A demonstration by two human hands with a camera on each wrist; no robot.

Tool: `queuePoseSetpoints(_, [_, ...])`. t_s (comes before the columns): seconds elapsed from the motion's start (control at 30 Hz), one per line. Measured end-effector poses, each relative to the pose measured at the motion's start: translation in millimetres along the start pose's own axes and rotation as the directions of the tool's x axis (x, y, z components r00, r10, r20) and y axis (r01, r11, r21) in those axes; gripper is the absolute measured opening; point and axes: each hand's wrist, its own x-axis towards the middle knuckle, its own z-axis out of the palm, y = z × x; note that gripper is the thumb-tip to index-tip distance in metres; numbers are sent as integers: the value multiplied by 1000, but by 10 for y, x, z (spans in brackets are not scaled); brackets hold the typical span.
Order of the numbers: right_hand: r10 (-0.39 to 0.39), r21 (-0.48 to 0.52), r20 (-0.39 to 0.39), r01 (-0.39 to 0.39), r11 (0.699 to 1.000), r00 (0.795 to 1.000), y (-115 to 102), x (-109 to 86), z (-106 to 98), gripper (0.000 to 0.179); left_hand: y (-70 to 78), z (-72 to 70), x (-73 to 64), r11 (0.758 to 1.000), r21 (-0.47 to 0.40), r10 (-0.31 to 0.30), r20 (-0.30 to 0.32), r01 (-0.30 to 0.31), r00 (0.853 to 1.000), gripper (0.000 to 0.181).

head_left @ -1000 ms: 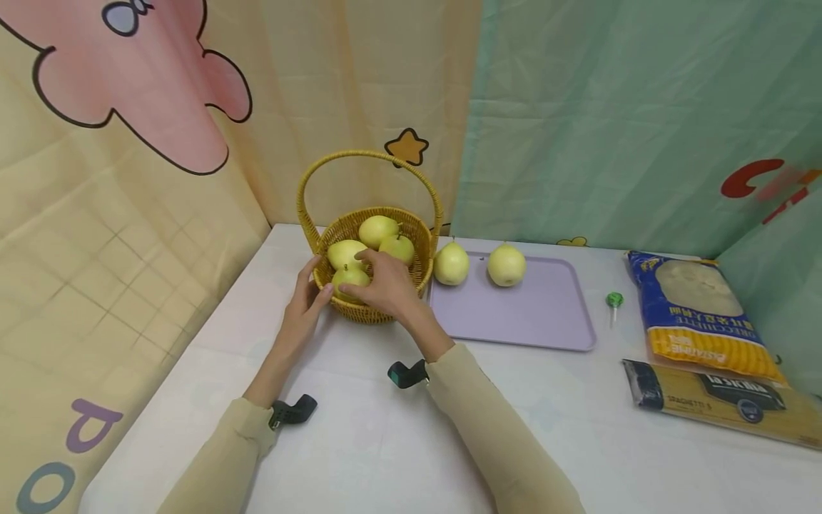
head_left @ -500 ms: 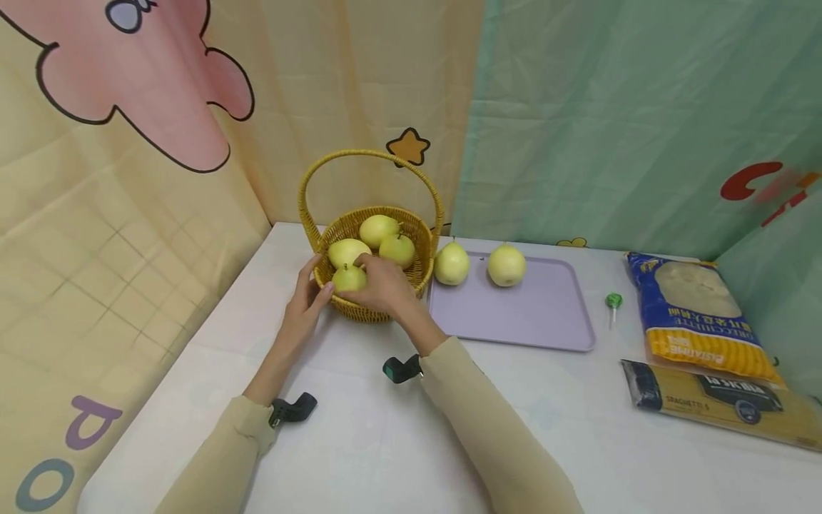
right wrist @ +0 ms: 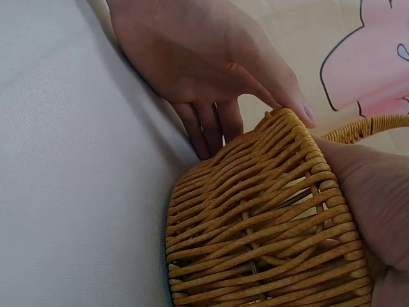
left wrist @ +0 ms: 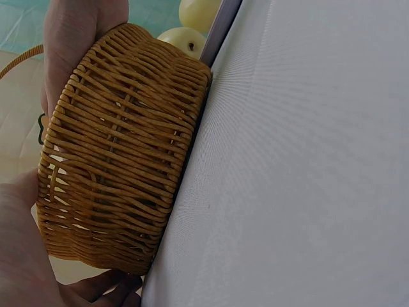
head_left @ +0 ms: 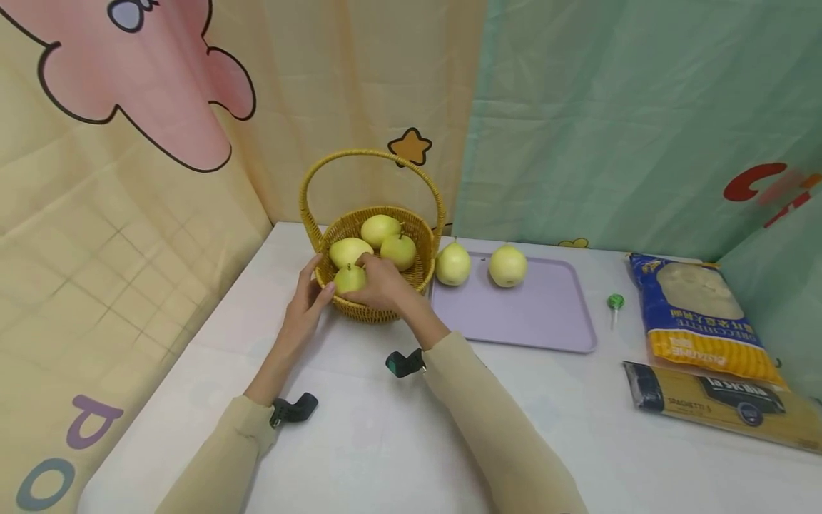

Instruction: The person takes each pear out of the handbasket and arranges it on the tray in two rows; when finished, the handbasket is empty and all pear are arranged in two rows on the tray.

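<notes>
A woven wicker basket [head_left: 369, 314] with a tall arched handle stands at the back left of the table. My left hand [head_left: 300, 307] holds its left side, thumb at the rim and fingers around the outer wall, as the right wrist view also shows. Inside, my right hand [head_left: 387, 287] grips a yellow-green pear [head_left: 349, 278] at the front; its fingertips are hidden between fruit and basket. Three more pears lie behind: one at the left [head_left: 349, 253], a pear at the back [head_left: 379, 230] and a pear at the right [head_left: 398, 251].
A lilac tray [head_left: 526, 314] adjoins the basket's right side, with a left pear [head_left: 453, 264] and a right pear [head_left: 508, 266] on it. Farther right lie a green lollipop [head_left: 616, 303], an orecchiette bag [head_left: 706, 314] and a spaghetti pack [head_left: 719, 403]. Curtains hang behind.
My right hand has moved slightly left and deeper into the basket, its fingers closing around the front pear. My left hand has stayed on the basket.
</notes>
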Motion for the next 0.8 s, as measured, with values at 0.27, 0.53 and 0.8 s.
queuePoseSetpoints(0.27, [-12, 40, -50, 14, 999, 999, 20, -30, -16, 76, 0, 9, 15, 1000, 3, 1, -1, -1, 1000, 65])
queuePoseSetpoints(0.53, [-10, 80, -133, 21, 997, 991, -5, -119, -56, 75, 13, 15, 4, 1000, 14, -11, -2, 11, 1000, 65])
queuePoseSetpoints(0.8, [9, 149, -195, 21, 989, 981, -11, -259, -226, 72, 17, 5, 17, 999, 30, -12, 5, 12, 1000, 65])
